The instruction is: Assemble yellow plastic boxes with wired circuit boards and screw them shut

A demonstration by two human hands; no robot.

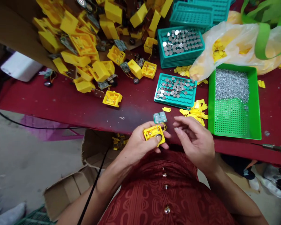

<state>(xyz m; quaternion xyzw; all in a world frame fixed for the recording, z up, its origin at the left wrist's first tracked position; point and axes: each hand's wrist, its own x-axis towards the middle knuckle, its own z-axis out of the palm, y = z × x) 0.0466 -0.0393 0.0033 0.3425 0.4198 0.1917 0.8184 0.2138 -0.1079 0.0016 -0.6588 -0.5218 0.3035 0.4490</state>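
Observation:
My left hand (140,140) is wrapped round a small yellow plastic case (150,132), its open side up. The thumb presses near a round dark part inside the case. Yellow wires lead from the case to a green circuit board (160,117), which sticks out past its far edge. Just to the right, my right hand (198,142) hovers with loosely curled fingers, thumb and forefinger apart, and nothing visible between them. Ahead lies a teal tray (192,99) of coin-shaped silver button cells. Small flat yellow pieces (198,109) lie loose beyond my right hand.
Many yellow cases (100,72) with wires and boards are heaped at the back left. A green basket (235,136) of small metal pins stands right. Behind are stacked teal trays (164,61) and a plastic bag (203,67) of yellow pieces. A screwdriver-like tool (270,146) lies at right.

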